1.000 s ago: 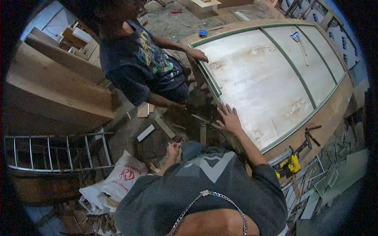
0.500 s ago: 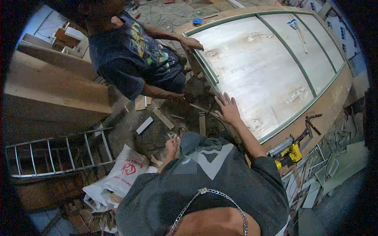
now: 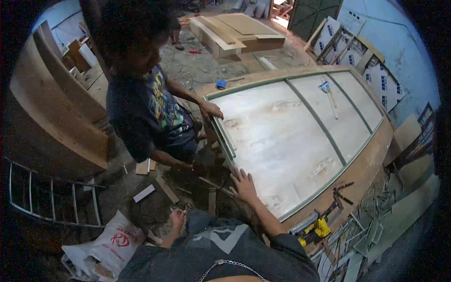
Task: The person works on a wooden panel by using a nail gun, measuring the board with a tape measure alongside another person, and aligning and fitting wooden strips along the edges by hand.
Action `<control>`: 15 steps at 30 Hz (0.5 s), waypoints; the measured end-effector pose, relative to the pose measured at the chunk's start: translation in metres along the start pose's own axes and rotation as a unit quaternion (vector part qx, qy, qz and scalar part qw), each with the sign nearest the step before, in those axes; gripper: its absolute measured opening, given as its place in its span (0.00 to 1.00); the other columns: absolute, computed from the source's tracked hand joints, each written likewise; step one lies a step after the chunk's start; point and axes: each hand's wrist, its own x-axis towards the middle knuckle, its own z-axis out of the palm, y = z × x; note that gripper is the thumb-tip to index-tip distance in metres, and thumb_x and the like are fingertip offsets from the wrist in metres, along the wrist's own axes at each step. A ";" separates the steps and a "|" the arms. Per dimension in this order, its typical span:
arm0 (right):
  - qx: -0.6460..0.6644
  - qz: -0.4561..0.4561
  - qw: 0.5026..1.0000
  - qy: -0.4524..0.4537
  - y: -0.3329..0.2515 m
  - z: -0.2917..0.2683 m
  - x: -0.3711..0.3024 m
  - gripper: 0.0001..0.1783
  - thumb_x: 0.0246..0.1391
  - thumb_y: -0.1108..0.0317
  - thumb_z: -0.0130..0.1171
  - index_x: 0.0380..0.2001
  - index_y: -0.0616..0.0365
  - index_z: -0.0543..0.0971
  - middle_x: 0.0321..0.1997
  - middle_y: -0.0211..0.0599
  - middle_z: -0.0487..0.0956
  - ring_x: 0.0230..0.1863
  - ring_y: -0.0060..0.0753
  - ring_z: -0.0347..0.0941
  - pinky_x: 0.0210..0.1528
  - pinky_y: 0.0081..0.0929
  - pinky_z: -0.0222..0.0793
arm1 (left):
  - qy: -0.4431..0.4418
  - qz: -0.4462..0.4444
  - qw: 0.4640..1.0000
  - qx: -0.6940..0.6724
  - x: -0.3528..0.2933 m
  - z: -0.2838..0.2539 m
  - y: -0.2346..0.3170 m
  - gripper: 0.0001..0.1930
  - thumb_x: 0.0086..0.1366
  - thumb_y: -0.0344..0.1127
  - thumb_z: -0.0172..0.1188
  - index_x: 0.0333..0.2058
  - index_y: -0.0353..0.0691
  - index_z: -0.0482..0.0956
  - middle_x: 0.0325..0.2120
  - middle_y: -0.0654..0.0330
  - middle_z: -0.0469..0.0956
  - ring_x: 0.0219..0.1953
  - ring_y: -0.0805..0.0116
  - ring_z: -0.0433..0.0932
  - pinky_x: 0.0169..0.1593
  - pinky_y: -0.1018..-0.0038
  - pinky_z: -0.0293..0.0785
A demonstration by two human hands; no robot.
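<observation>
My right hand [image 3: 244,186] lies with fingers spread on the near left corner of a large pale panel [image 3: 272,155] framed with green strips [image 3: 324,129]. My left hand [image 3: 177,218] is low beside my body, fingers closed; what they hold, if anything, is too small to make out. Across the panel's left edge stands a co-worker [image 3: 159,108], whose one hand [image 3: 211,109] rests on the frame's far left corner. The co-worker's other hand is in shadow below the edge. A thin loose strip [image 3: 229,136] lies along that edge.
A yellow nail gun [image 3: 319,229] lies at the table's near right edge. A blue tape measure [image 3: 221,84] sits at the far corner. A metal ladder [image 3: 51,197], a white sack [image 3: 110,242] and wood offcuts [image 3: 167,189] are on the left. Scrap strips [image 3: 376,235] pile up at right.
My view has tilted up, bringing the far room and a wall into sight. My right hand stays on the panel's corner and my left stays low; the co-worker's hand remains on the frame.
</observation>
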 end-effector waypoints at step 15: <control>0.020 -0.007 1.000 0.008 -0.001 -0.006 0.002 0.28 0.47 0.56 0.52 0.52 0.53 0.65 0.65 0.43 0.45 0.61 0.50 0.47 0.59 0.50 0.47 | 0.038 0.132 0.973 0.187 0.002 0.037 -0.071 0.19 0.59 0.44 0.46 0.20 0.33 0.73 0.18 0.46 0.72 0.20 0.45 0.69 0.25 0.61 0.65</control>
